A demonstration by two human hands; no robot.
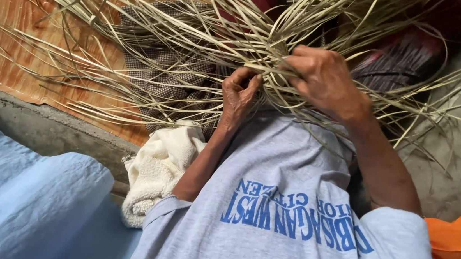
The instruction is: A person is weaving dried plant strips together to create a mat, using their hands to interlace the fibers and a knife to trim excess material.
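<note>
Nearest, a grey printed T-shirt (288, 231) fills the foreground. Above it the left hand (239, 94) pinches and the right hand (322, 79) closes on pale dried flat fibre strips (194, 36), which fan outward from the grip toward the frame's top and sides. Their ends are cut off; the strips hide a checked cloth (163, 67).

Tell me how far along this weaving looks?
Early, by the look of it. Done: only a small woven knot of pale strips, where the left hand and right hand meet. In hand: both pinch strips at that centre. Left: nearly everything, since long loose strips fan out unwoven over the checked cloth and brown mat.
</note>
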